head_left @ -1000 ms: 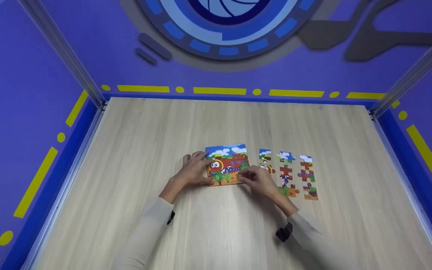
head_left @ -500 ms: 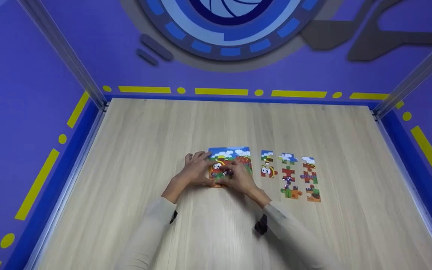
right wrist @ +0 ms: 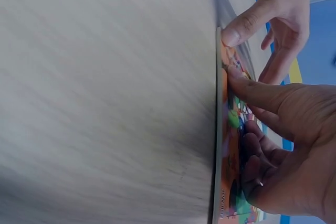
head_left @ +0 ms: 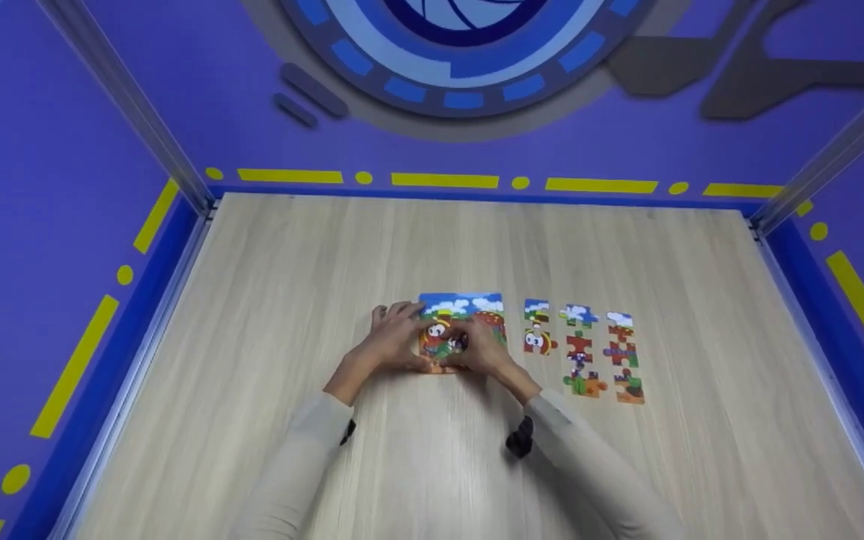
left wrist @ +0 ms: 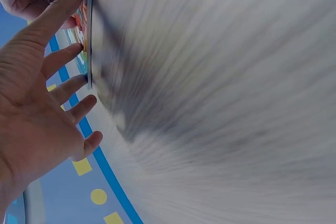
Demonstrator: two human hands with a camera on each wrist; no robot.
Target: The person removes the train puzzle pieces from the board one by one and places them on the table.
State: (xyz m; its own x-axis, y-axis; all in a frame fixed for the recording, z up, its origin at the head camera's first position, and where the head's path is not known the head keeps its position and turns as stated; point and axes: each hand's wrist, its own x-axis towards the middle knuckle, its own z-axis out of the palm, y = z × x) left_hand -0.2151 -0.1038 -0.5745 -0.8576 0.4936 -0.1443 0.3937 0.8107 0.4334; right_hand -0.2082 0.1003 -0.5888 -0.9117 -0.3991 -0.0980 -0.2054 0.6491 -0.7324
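A picture puzzle board [head_left: 462,303] with a cartoon train, clouds and orange ground lies on the table. My left hand [head_left: 387,341] rests along its left side, thumb at the lower left corner. In the left wrist view the fingers of the left hand [left wrist: 44,87] are spread, some tips on the board edge. My right hand [head_left: 483,349] is over the lower middle of the board, thumb and fingertips pinching a puzzle piece [right wrist: 226,88] against its lower left part. In the right wrist view the right hand [right wrist: 299,140] hides most of that piece.
Several loose puzzle pieces lie in three columns right of the board: a left column [head_left: 538,341], a middle column [head_left: 579,345] and a right column [head_left: 623,351]. Blue walls [head_left: 447,157] with yellow marks border the wooden table [head_left: 327,255].
My right hand has moved left from the board's lower right edge to its lower left part, uncovering the loose left column. Over the last half second it shifts slightly. The left hand stays at the board's left side.
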